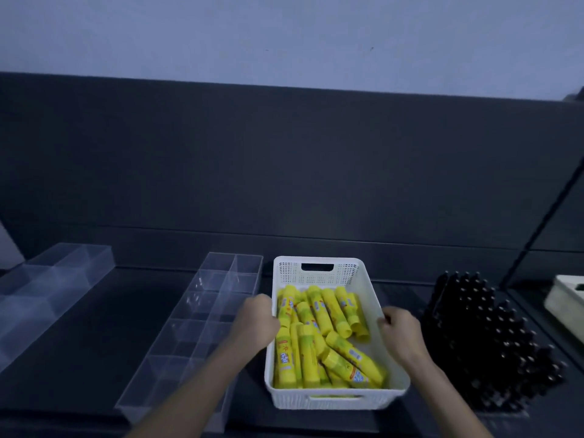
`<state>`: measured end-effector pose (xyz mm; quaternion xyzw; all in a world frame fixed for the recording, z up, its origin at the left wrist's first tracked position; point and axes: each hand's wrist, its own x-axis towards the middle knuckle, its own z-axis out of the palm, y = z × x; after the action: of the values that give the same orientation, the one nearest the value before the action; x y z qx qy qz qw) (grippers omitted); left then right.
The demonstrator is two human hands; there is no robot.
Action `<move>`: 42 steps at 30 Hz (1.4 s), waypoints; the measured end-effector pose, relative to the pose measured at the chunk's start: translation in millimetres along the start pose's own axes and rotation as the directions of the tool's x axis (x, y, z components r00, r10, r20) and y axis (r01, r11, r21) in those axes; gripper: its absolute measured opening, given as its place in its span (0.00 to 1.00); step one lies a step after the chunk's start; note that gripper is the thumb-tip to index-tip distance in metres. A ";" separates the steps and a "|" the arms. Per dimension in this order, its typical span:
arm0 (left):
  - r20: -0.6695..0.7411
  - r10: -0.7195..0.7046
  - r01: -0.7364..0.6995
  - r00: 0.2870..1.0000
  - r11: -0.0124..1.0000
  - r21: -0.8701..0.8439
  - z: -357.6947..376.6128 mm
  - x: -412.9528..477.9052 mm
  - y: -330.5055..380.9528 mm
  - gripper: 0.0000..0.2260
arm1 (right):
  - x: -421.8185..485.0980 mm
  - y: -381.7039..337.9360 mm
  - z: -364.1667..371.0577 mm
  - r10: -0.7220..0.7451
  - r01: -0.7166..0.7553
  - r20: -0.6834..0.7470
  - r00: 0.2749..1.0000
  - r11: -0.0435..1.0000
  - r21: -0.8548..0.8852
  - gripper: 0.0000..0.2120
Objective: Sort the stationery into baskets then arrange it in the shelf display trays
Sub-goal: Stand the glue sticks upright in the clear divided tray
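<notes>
While both hands close in from either side, the white basket sits square in the middle of the dark shelf, and it's loaded with yellow glue sticks lying in a loose jumble, most of them pointing away from the camera. The left hand has its fingers curled over the left long rim, gripping it about halfway along. The right hand does the same on the right rim, fingers hooked over the edge. Whether the basket rests on the shelf or hangs just off it, I cannot tell.

Just beside the basket on the left lies a long clear tray split into compartments, its far end touching or almost touching the basket's back corner. Well to the left there's a second clear tray. Over on the right, near the basket, a heap of black pens, and at the far right edge a pale box, only partly in view.
</notes>
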<state>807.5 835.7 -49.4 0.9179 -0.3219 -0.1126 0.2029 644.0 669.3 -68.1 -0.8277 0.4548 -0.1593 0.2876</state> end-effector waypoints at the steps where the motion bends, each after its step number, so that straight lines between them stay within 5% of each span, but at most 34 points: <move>1: 0.005 0.009 -0.008 1.000 1.000 -0.011 2.1 1.1 1.7 0.15 | 1.0 2.9 -1.6 0.005 -0.005 0.000 1.000 1.000 -0.011 0.09; 5: 0.046 0.071 -0.071 0.996 0.997 0.006 3.5 1.0 1.9 0.15 | 2.0 6.2 -8.5 -0.020 0.018 -0.032 0.999 0.997 -0.071 0.06; 9: -0.103 0.183 -0.163 0.978 0.971 0.176 -3.5 1.4 19.8 0.05 | 1.0 -11.6 -15.6 -0.168 0.147 -0.178 0.969 0.981 -0.127 0.15; 12: 0.038 0.167 -0.172 0.985 0.964 0.202 2.2 8.1 46.6 0.07 | -0.9 -29.2 -1.3 -0.244 0.238 -0.013 0.970 0.956 -0.171 0.11; 16: 0.273 0.067 -0.169 0.960 0.914 0.369 22.7 21.3 73.6 0.14 | 14.5 -36.0 25.5 -0.128 0.189 0.203 0.971 0.931 -0.313 0.13; 21: 0.289 -0.082 0.060 0.954 0.994 0.086 40.2 44.8 69.1 0.28 | 23.6 -36.5 33.8 -0.096 0.167 0.197 0.976 0.907 -0.386 0.17; 26: 0.328 -0.154 0.237 0.932 0.944 -0.230 37.0 60.6 58.4 0.14 | 30.3 -30.1 39.1 -0.029 0.063 0.199 0.980 0.984 -0.168 0.15; 35: 0.269 -0.123 0.277 0.955 0.689 -0.670 36.0 58.0 64.7 0.11 | 33.5 -28.9 34.3 -0.032 0.007 0.150 0.988 0.986 0.165 0.15; 39: 0.207 -0.083 0.221 0.975 0.505 -0.835 13.2 58.4 62.8 0.05 | 23.8 -38.1 21.1 -0.043 -0.047 0.130 0.991 0.783 0.620 0.09; 42: 0.118 0.007 0.104 0.993 0.424 -0.899 -14.1 54.9 50.8 0.03 | 18.0 -48.8 10.2 -0.111 -0.091 0.197 0.974 0.603 0.792 0.05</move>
<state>826.6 769.0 -18.4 0.6678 -0.1949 -0.3208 0.6427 691.3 678.0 -45.8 -0.6277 0.2956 -0.2513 0.6749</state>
